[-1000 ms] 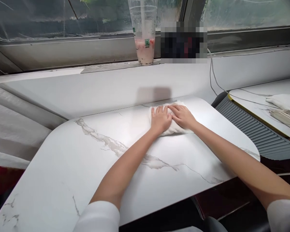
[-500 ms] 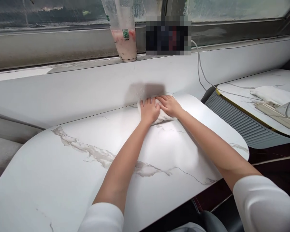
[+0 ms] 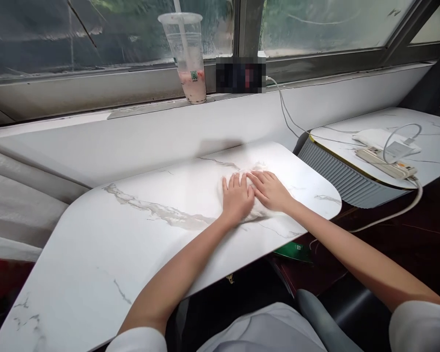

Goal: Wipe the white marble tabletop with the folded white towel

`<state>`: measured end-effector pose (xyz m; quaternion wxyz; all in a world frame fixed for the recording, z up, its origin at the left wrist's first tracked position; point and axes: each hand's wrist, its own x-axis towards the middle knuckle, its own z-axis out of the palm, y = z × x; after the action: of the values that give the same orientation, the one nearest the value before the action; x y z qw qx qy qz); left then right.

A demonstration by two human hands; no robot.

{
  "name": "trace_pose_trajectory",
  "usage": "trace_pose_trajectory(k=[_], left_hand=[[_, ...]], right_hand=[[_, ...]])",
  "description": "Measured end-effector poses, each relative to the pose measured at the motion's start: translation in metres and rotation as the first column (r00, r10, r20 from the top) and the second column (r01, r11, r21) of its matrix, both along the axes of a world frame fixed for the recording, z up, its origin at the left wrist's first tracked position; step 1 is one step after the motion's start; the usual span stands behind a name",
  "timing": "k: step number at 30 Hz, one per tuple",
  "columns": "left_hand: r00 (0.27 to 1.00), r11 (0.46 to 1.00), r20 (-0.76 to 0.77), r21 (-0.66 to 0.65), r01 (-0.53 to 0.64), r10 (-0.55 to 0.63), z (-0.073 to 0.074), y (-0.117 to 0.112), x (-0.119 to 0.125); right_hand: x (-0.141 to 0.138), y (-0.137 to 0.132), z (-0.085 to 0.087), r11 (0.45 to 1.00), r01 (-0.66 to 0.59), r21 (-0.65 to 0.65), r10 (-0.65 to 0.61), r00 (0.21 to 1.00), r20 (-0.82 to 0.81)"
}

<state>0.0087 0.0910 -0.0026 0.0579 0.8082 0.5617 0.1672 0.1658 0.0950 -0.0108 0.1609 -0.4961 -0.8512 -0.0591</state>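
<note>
My left hand (image 3: 237,196) lies flat on a white cloth (image 3: 257,213) on the marble-patterned table (image 3: 161,190). Its fingers are stretched out and point away from me. Beside it, my right hand (image 3: 271,191) presses on the same cloth, fingers extended and angled to the left. The two hands meet near the right thumb and index side. Most of the cloth is hidden under the palms; its edges show at the left, behind the fingers and along the front.
On the window ledge stand a plastic cup (image 3: 192,85) with pink drink and a straw, and a blurred-out dark object (image 3: 240,76) with a cable. A second table (image 3: 425,117) at right bears a power strip (image 3: 385,164) and a white cloth (image 3: 374,138). A curtain (image 3: 18,195) hangs at left.
Both hands and the cloth have slid from the wall-side edge of the table towards me. My view has shifted, so the near table edge and more of the window now show.
</note>
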Motion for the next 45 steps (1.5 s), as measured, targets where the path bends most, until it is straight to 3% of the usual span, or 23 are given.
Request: trace_pose_trajectory(k=[7,12,16,22,28,33,37,45], left_hand=[[1.0,1.0,0.001,0.009,0.014,-0.014,0.0,-0.063,0.003],[1.0,1.0,0.007,-0.008,0.025,-0.025,0.002,-0.091,0.003],[0.999,0.999,0.006,-0.014,0.039,-0.039,0.002,-0.099,0.003],[0.999,0.998,0.001,-0.02,0.052,-0.052,0.002,-0.097,0.002],[0.997,0.996,-0.005,-0.036,0.081,-0.081,0.002,-0.095,0.0],[0.993,0.991,0.04,-0.075,0.113,-0.11,0.001,-0.085,0.001],[0.989,0.981,0.061,-0.131,0.142,-0.135,0.004,-0.062,0.007],[0.987,0.987,0.12,-0.11,0.119,-0.105,0.002,0.031,0.031]], right_hand=[[0.003,-0.065,0.003,1.0,0.01,-0.016,-0.01,1.0,-0.012],[0.002,-0.096,0.005,0.999,0.025,-0.025,-0.026,0.999,-0.042],[0.001,-0.105,0.006,0.994,0.063,-0.093,-0.066,0.997,-0.03],[0.002,-0.097,0.015,0.958,0.064,-0.281,-0.067,0.998,0.0],[0.002,-0.099,0.015,0.98,0.042,-0.196,-0.066,0.991,-0.114],[0.009,-0.091,0.011,0.989,0.031,-0.142,-0.058,0.98,-0.191],[0.018,-0.066,0.009,0.988,0.059,-0.143,-0.082,0.984,-0.161],[0.035,0.018,0.007,0.988,0.124,-0.097,-0.137,0.98,-0.143]])
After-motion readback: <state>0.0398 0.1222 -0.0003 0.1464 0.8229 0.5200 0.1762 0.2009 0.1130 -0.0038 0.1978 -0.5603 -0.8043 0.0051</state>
